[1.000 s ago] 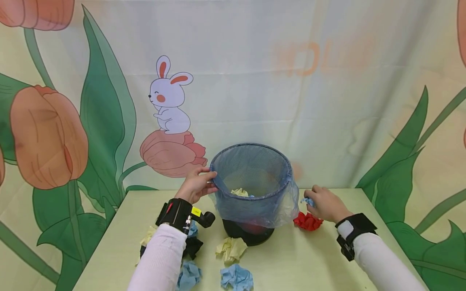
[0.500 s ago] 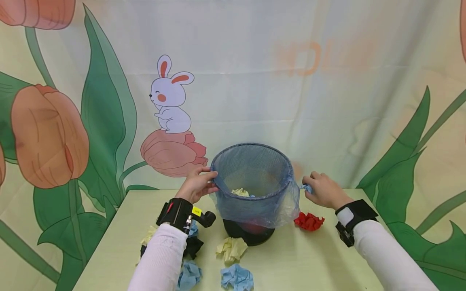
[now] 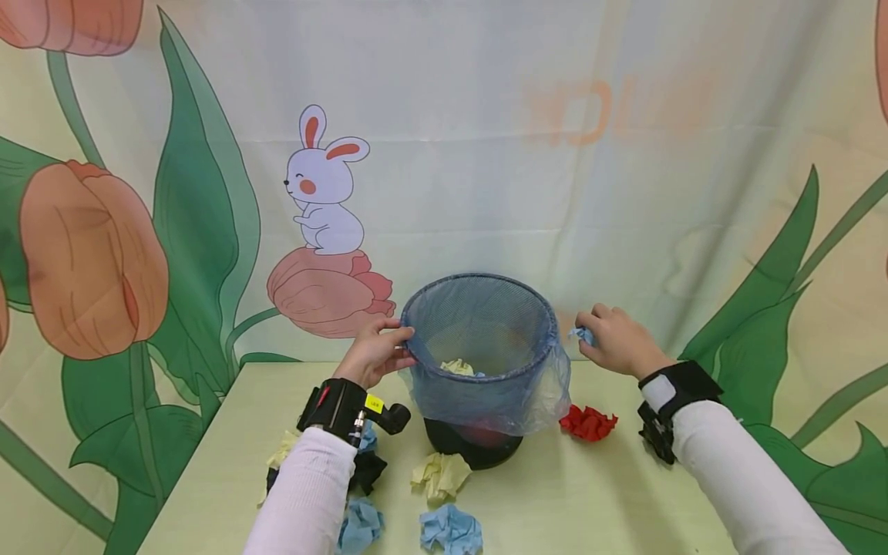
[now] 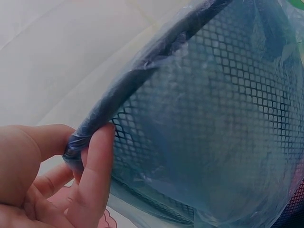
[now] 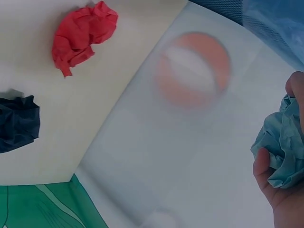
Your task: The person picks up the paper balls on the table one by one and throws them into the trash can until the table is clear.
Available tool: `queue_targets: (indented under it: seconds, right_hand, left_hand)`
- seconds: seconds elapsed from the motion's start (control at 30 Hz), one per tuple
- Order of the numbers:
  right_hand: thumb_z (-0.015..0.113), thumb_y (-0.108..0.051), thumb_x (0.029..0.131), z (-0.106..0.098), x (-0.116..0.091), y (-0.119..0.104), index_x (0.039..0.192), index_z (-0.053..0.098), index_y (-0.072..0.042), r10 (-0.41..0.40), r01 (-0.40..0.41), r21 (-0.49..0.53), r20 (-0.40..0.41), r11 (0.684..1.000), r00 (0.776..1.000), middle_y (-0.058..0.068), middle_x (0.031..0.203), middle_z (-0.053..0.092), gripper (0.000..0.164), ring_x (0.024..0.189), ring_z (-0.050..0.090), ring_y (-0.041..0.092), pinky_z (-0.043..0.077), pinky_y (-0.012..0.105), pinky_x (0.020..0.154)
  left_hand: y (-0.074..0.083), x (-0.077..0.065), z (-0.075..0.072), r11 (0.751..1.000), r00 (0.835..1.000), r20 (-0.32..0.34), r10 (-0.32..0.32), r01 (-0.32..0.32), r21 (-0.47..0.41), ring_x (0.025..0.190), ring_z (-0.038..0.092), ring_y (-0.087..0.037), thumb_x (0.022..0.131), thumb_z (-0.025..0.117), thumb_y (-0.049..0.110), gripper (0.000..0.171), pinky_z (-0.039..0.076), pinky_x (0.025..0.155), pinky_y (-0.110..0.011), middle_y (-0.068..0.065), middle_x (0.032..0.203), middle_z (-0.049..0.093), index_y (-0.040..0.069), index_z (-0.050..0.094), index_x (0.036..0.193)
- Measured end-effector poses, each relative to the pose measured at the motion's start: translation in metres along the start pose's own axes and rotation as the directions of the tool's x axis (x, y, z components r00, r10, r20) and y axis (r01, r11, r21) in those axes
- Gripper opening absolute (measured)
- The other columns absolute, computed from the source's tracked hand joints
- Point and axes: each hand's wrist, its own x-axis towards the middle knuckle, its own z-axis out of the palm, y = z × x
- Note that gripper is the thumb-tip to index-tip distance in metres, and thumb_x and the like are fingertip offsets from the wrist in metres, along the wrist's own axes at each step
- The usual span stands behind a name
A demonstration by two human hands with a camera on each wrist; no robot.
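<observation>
A mesh wastebasket lined with a thin blue plastic bag stands in the middle of the table. My left hand pinches its lined rim on the left side; in the left wrist view the fingers lie over the rim. To the right of the basket, my right hand holds a crumpled light blue paper ball above the table, apart from the rim. The right wrist view shows this blue paper ball between thumb and fingers. Some yellow crumpled paper lies inside the basket.
A red paper ball lies right of the basket. In front are a yellow paper ball and a blue one. More balls, including a black one, lie by the left forearm. A printed cloth hangs behind.
My right hand has lifted the light blue paper ball up from near the red ball to about the height of the basket's rim. The left hand stays on the rim.
</observation>
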Motion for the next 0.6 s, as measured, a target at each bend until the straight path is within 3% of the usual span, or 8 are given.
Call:
queue_targets:
  seconds: [0.2,0.6]
  right_hand:
    - [0.063,-0.013,0.083,-0.010,0.011,0.000,0.094,0.059,-0.007,-0.019,0.021,0.026,-0.046,0.999,0.999,0.010,0.082,0.053,0.014,0.064,0.048,0.022,0.044,0.034,0.055]
    - [0.060,-0.016,0.085,-0.029,0.032,-0.006,0.097,0.058,-0.007,-0.012,0.012,0.000,-0.051,1.000,0.999,0.011,0.085,0.053,0.015,0.065,0.047,0.023,0.042,0.033,0.055]
  left_hand:
    - [-0.001,0.000,-0.001,1.000,1.000,0.007,0.006,-0.006,-0.004,0.063,0.055,-0.014,0.092,0.055,0.016,0.046,0.056,0.060,-0.024,-0.011,0.097,0.049,0.006,0.037,0.133]
    - [0.000,-0.001,0.000,1.000,1.000,0.005,0.001,-0.001,-0.002,0.062,0.055,-0.013,0.093,0.055,0.016,0.043,0.055,0.059,-0.023,-0.012,0.097,0.048,0.008,0.038,0.132]
